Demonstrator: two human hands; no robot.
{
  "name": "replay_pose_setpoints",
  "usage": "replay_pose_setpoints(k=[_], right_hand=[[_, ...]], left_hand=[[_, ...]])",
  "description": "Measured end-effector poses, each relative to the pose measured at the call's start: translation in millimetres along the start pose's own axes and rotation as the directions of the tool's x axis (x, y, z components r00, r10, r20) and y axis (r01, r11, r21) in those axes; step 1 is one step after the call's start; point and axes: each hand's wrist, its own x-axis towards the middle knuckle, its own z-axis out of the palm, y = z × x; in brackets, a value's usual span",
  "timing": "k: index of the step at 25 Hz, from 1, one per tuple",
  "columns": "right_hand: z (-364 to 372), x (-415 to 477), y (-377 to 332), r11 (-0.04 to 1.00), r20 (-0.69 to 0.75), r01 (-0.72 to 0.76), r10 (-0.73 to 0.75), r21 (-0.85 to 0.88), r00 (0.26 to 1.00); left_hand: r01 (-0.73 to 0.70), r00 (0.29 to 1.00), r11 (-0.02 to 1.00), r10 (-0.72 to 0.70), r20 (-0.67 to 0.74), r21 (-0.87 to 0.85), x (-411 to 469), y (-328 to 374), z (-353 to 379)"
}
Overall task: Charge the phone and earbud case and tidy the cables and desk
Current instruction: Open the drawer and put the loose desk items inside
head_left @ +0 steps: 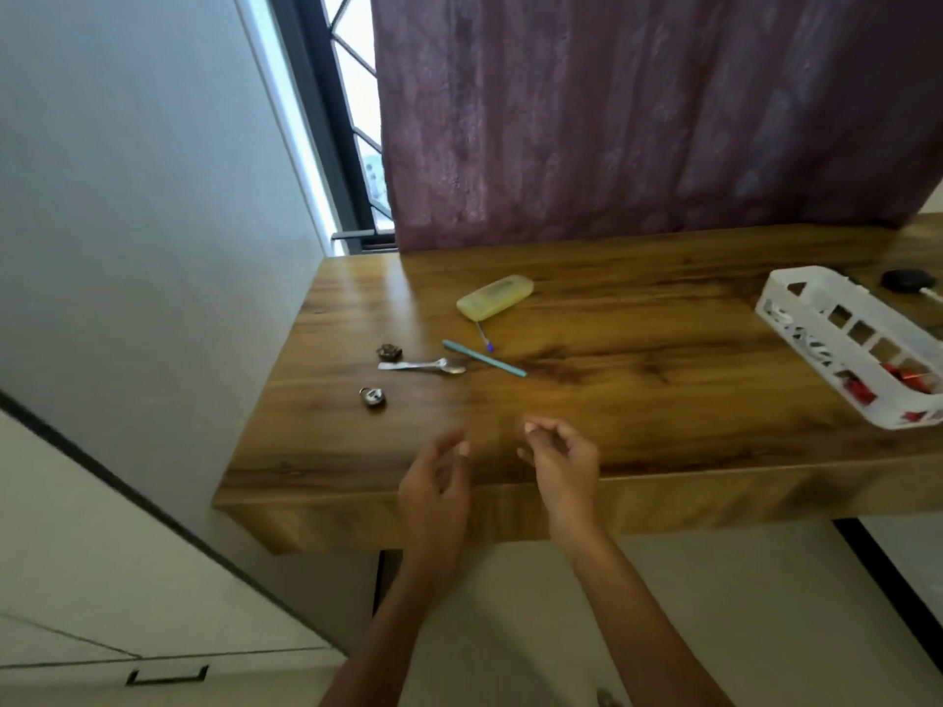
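A wooden desk (638, 400) fills the middle of the view. Both my hands hover over its front edge, holding nothing. My left hand (436, 489) is blurred, its fingers loosely curled. My right hand (559, 459) has its fingers curled inward and is empty. On the desk lie a yellow case (495, 297), a teal pen (484, 358), a small blue-tipped pen (485, 336), a metal spoon (423, 367), a small padlock (373, 397) and a small dark lump (389, 352). A white plastic basket (816, 324) at the right holds a white cable and red items. A black round object (908, 282) lies behind it.
A purple curtain (638, 119) hangs behind the desk. A grey wall (127, 196) stands at the left, with a window frame (352, 145) between. White cabinet fronts (102, 579) sit at the lower left.
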Motion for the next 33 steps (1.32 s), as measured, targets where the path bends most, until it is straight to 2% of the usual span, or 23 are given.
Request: replay_pose_setpoints(k=[1,2,3,5,6,7,8,10,14,19,24,33], right_hand=[[3.9,-12.4,10.9,0.985,0.005,-0.133,0.134,0.106,0.991],[5.4,-20.9,21.5,0.932,0.031,-0.286,0.287,0.223,0.958],[6.0,-26.9,33.9,0.841,0.074,-0.43,0.43,0.328,0.9],[-0.6,-33.1,61.7,0.633,0.149,-0.596,0.614,0.494,0.775],[-6.3,-33.7,74.7,0.555,0.155,-0.611,0.656,0.565,0.739],[-11.8,-32.2,86.4,0.505,0.146,-0.598,0.676,0.622,0.722],[-17.2,-28.9,96.9,0.477,0.124,-0.576,0.689,0.664,0.714],[-26.7,-17.2,115.0,0.458,0.102,-0.54,0.689,0.706,0.718],[-39.5,5.2,142.8,0.452,0.121,-0.483,0.624,0.75,0.772],[-37.1,24.2,165.6,0.435,0.107,-0.407,0.567,0.803,0.817],[-40.2,23.8,168.6,0.454,0.087,-0.406,0.576,0.793,0.813],[-80.4,-49.7,179.2,0.468,0.105,-0.437,0.581,0.768,0.807]], left_hand=[[0.103,0.994,0.987,-0.106,-0.016,-0.127,-7.7,-8.3,-10.4],[0.236,0.97,0.931,-0.244,0.006,-0.28,-13.2,-17.5,-17.4],[0.392,0.912,0.815,-0.407,0.061,-0.427,-16.3,-29.8,-22.2],[0.637,0.712,0.466,-0.661,0.237,-0.613,-20.0,-57.1,-25.2],[0.688,0.615,0.298,-0.724,0.314,-0.661,-22.0,-69.7,-24.1],[0.702,0.542,0.171,-0.757,0.364,-0.691,-23.5,-82.2,-21.9],[0.699,0.503,0.094,-0.769,0.395,-0.709,-24.8,-93.7,-18.7],[0.683,0.483,0.011,-0.757,0.44,-0.73,-23.8,-110.3,-10.9],[0.638,0.474,-0.103,-0.729,0.494,-0.763,-13.9,-130.4,-0.4],[0.524,0.53,-0.134,-0.722,0.445,-0.841,0.8,-165.7,8.0],[0.532,0.573,-0.073,-0.702,0.422,-0.844,-3.2,-178.0,11.3],[0.541,0.553,-0.038,-0.737,0.389,-0.84,-81.7,-166.1,-18.9]])
